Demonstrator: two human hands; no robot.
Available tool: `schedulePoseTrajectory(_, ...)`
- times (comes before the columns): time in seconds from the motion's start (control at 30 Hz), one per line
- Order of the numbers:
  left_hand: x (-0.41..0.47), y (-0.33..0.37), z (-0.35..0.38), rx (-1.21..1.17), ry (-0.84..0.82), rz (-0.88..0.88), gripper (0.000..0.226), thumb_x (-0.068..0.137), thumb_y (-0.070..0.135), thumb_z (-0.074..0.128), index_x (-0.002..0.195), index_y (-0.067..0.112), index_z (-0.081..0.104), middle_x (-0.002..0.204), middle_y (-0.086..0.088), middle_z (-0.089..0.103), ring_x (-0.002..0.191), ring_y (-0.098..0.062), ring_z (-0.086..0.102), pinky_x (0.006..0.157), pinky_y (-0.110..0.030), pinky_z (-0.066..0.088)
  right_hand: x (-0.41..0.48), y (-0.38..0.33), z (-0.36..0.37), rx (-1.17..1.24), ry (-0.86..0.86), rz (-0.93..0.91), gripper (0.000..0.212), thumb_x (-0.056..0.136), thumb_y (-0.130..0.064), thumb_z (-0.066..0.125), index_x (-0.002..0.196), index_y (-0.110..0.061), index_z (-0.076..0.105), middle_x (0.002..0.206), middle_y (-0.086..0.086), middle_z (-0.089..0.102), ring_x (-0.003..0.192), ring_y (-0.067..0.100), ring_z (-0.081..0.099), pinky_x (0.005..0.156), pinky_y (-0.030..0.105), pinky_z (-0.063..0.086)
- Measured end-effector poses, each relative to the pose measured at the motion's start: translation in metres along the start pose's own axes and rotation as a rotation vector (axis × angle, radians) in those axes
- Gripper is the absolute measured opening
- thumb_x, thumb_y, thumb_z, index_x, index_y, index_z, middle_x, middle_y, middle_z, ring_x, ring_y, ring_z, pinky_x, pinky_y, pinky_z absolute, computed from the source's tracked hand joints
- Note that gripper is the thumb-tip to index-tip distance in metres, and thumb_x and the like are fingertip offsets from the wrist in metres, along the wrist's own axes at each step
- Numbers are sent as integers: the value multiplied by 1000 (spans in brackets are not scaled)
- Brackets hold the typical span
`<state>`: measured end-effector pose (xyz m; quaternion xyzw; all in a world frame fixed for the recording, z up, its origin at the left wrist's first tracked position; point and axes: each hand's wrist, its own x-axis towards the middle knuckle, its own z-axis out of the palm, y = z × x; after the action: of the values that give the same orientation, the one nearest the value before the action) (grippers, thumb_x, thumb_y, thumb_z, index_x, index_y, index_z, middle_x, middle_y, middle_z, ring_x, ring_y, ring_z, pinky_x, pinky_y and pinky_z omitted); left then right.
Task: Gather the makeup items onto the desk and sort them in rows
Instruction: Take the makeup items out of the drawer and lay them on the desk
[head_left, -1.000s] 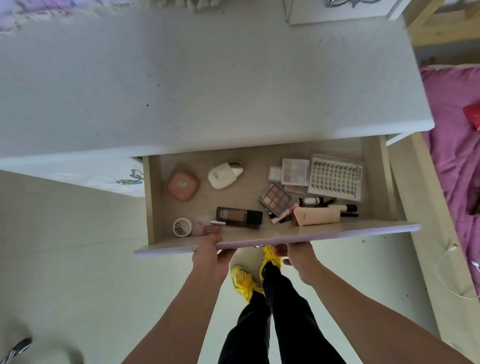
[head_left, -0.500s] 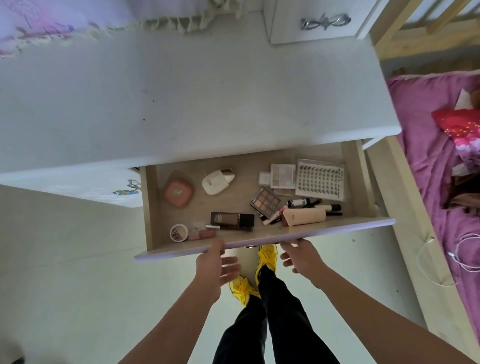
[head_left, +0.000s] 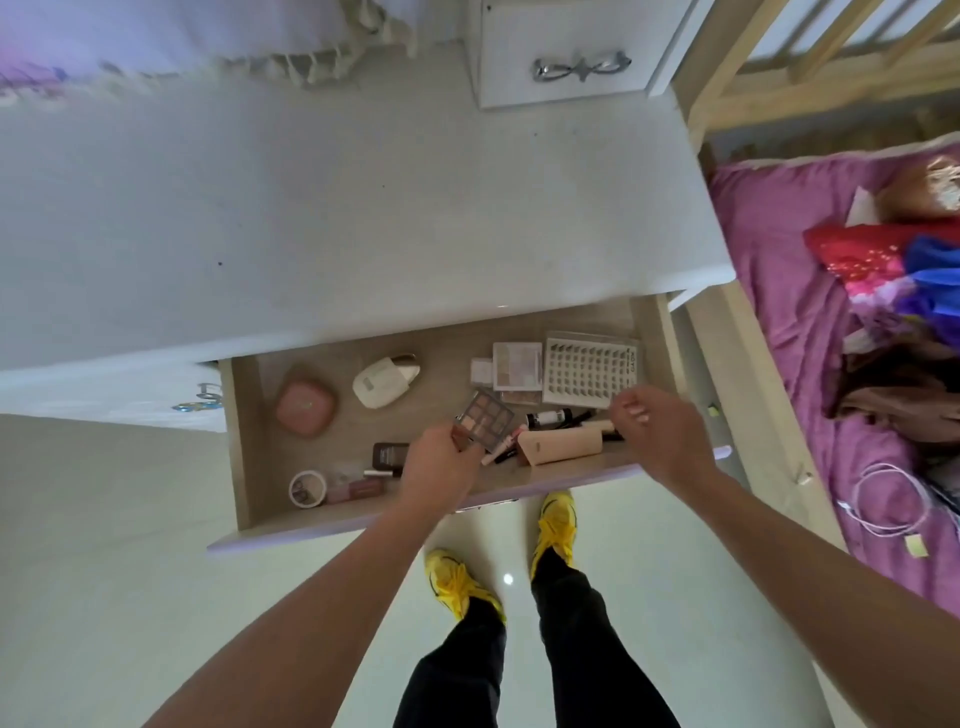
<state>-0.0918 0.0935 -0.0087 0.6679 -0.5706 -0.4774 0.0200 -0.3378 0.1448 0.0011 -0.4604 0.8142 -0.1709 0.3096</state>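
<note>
Eyeshadow palette (head_left: 488, 415) lies in the drawer (head_left: 240, 441), right against the left grip (head_left: 441, 462).

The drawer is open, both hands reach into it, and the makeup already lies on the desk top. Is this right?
One thing is wrong: the head view shows the makeup inside the drawer, not on the desk top. The drawer is open, and the left hand and right hand reach into it.
</note>
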Motion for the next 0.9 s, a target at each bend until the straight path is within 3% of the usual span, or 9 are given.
schedulePoseTrajectory(0.07,19,1,15,65,25,-5,20,90,29,60,102,13,57,99,-5,63,85,-24,61,69,-32,45,26,8,2,-126,-42,-20,15,91,-24,63,103,-18,68,99,-1,72,83,14,63,66,21,42)
schedulePoseTrajectory(0.2,50,-1,39,177,31,-46,45,89,30,60,128,11,45,126,-12,49,109,-31,55,84,-39,47,68,19,10,-448,-171,-112,50,88,-32,65,135,-20,50,133,9,54,120,29,50,88,39,47)
schedulePoseTrajectory(0.37,76,4,58,239,47,-101,54,85,26,67,132,13,43,131,-13,47,119,-33,49,91,-44,48,113,26,22,-576,-386,-180,93,75,-45,76,150,-27,24,154,8,26,140,33,28,106,51,37)
schedulePoseTrajectory(0.47,79,9,66,280,97,-103,51,84,20,66,130,13,46,129,-12,51,118,-31,49,91,-44,49,128,30,27,-654,-432,-219,105,70,-49,79,153,-31,16,157,6,19,144,32,20,109,53,32)
schedulePoseTrajectory(0.57,75,11,70,309,143,-112,43,85,16,62,127,12,49,125,-12,55,115,-31,49,88,-42,49,131,32,27,-737,-373,-265,105,71,-51,78,153,-30,16,151,10,33,136,34,34,106,49,34)
schedulePoseTrajectory(0.67,70,13,70,338,189,-115,41,86,26,62,123,12,53,121,-12,57,113,-32,48,85,-41,46,127,34,26,-787,-369,-263,99,72,-55,76,150,-29,23,141,13,43,127,34,42,100,44,37)
schedulePoseTrajectory(0.77,67,15,71,339,230,-96,33,86,24,59,118,14,59,117,-9,60,110,-30,49,84,-41,46,123,35,21,-697,-388,-262,82,74,-51,76,141,-25,38,133,11,45,122,31,45,94,40,42)
schedulePoseTrajectory(0.9,56,14,69,265,251,-64,21,88,19,59,107,12,65,108,-7,62,102,-27,52,80,-39,46,115,31,14,-538,-389,-279,56,85,-41,68,133,-25,44,127,3,56,106,24,61,75,33,49)
